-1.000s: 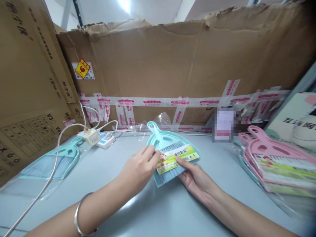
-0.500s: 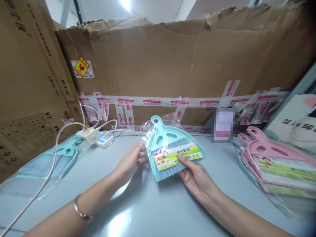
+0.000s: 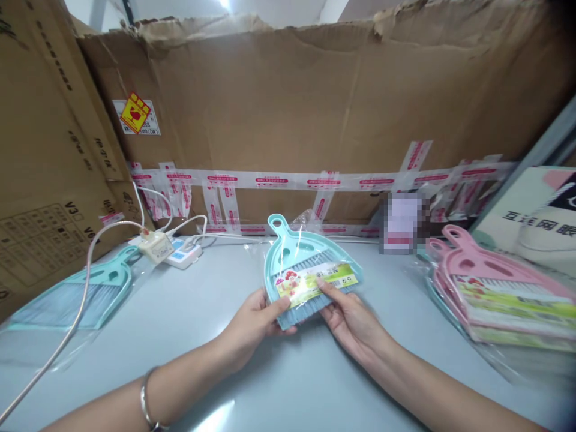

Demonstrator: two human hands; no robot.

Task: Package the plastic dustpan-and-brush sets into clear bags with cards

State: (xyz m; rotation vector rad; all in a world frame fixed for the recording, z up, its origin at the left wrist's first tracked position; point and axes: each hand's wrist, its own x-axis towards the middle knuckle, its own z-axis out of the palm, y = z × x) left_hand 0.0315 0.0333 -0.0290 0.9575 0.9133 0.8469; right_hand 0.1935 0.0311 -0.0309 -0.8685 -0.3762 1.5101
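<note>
A small teal dustpan-and-brush set (image 3: 302, 259) with a green and yellow paper label lies inside a clear plastic bag just above the grey table (image 3: 288, 372). My left hand (image 3: 256, 321) grips its lower left edge, fingers curled around the brush end. My right hand (image 3: 348, 318) holds its lower right edge, thumb pressed on the label. The handle points away from me toward the cardboard wall.
A bagged teal set (image 3: 72, 294) lies at the left. A stack of pink bagged sets (image 3: 499, 288) sits at the right. A white power strip (image 3: 177, 255) with cables lies by the taped cardboard wall (image 3: 315, 120). A cable (image 3: 67, 336) crosses the left table.
My left hand let go of the label, pulled the clear bag over the set, then came back to grip the set's lower left edge. The set shifted slightly toward me.
</note>
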